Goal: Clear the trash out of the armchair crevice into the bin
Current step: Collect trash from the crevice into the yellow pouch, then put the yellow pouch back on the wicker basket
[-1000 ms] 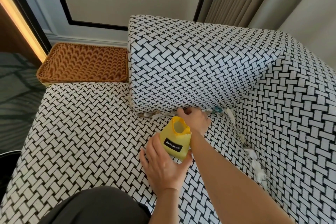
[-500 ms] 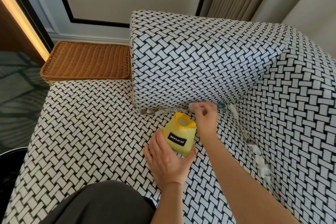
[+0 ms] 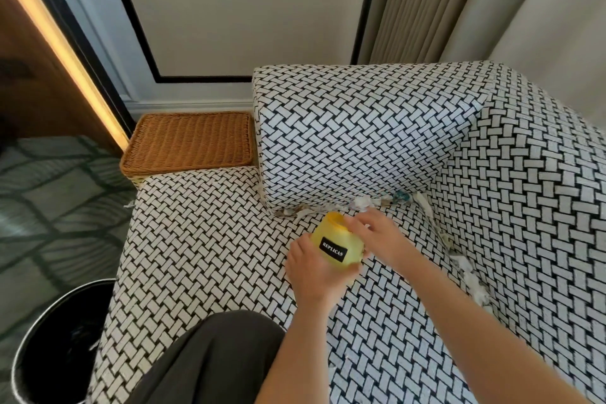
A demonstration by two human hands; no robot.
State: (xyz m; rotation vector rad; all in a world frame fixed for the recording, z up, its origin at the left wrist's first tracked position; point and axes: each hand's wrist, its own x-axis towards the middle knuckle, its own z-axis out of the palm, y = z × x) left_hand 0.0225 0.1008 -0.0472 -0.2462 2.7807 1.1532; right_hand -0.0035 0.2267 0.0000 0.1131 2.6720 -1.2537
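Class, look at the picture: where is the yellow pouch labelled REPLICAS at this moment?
In the head view, the yellow pouch sits centre frame on the seat cushion, held between the left hand and right hand, just before the trash-filled crevice.

I find the seat cushion (image 3: 203,239) bare left of the yellow container (image 3: 337,244), so passage toward the black bin (image 3: 55,348) is free. The armrest block (image 3: 354,138) walls the far crevice; paper scraps (image 3: 469,275) line the right seam.
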